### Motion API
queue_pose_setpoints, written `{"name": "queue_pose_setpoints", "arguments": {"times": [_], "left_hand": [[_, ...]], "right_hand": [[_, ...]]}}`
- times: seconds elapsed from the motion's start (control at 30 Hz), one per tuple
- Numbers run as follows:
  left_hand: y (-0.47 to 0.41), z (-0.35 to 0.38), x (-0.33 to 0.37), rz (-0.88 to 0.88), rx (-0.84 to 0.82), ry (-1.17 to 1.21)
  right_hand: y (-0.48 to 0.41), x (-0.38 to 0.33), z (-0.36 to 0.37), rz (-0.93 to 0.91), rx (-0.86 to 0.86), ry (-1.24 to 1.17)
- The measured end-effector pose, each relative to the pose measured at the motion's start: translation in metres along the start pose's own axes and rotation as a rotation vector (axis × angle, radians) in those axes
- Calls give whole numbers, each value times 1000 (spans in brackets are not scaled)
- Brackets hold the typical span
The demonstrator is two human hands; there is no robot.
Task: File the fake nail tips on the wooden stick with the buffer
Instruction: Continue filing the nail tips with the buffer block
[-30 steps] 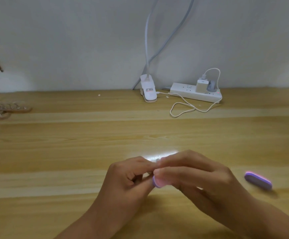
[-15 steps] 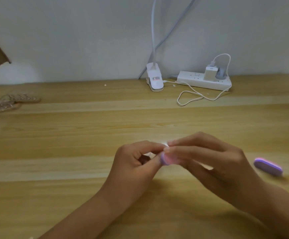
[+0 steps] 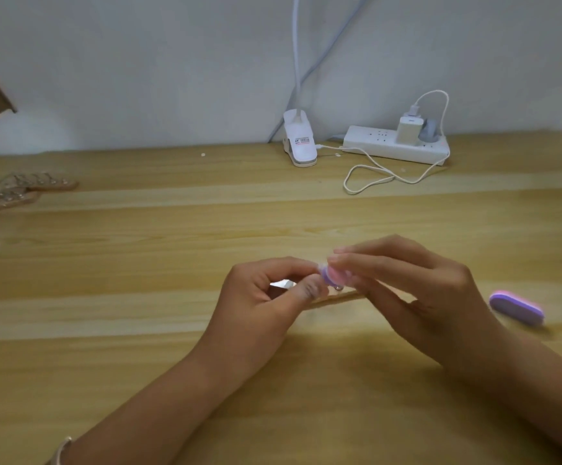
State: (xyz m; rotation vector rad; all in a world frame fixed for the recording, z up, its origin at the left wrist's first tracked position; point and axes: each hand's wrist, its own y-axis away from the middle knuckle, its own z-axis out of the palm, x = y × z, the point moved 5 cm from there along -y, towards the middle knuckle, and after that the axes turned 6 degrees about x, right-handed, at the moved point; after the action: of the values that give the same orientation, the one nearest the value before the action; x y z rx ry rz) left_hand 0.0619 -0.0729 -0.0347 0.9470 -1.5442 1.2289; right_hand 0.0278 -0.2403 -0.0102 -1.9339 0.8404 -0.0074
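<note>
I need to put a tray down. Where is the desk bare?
Bare wood spans the middle, between the nail sticks at left and the cable loop. Crowded: left hand, right hand, spare buffer, power strip.

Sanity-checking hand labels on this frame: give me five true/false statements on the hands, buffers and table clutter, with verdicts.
1. The right hand holds a pink-purple buffer. True.
2. The spare buffer lies left of the left hand. False: it lies on the table, right of the right hand.
3. The left hand lies flat and open. False: its fingers pinch the wooden stick.
4. A charger is plugged into the power strip. True.
5. More sticks of nail tips lie at the table's far left. True.
</note>
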Motion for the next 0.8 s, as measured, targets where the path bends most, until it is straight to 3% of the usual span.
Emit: {"name": "queue_pose_setpoints", "arguments": {"times": [0.1, 0.27, 0.63, 0.8], "left_hand": [[0, 0, 0, 8, -14, 67], [-3, 2, -4, -52, -26, 174], [-3, 2, -7, -113, -40, 193], [-4, 1, -8, -90, -34, 189]], "right_hand": [[3, -10, 5, -77, -27, -36], [-3, 1, -1, -7, 52, -11], [-2, -5, 7, -61, 55, -29], [-3, 5, -3, 20, 85, -6]]}}
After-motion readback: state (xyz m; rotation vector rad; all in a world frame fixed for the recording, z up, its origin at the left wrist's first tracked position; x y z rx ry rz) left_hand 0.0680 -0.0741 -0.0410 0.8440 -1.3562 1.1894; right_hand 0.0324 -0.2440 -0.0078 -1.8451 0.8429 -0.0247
